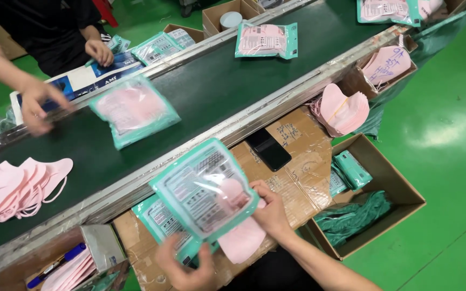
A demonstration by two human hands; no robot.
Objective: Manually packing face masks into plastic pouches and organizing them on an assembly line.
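Note:
My left hand grips the lower edge of a clear pouch with a teal border, held tilted over a cardboard work surface. My right hand holds a stack of pink masks that sits partly inside the pouch's open side. More empty teal pouches lie under the held one.
A dark green conveyor belt carries filled pouches and loose pink masks. Another person's hands work across the belt. A black phone, a mask pile and an open box of teal packs sit to my right.

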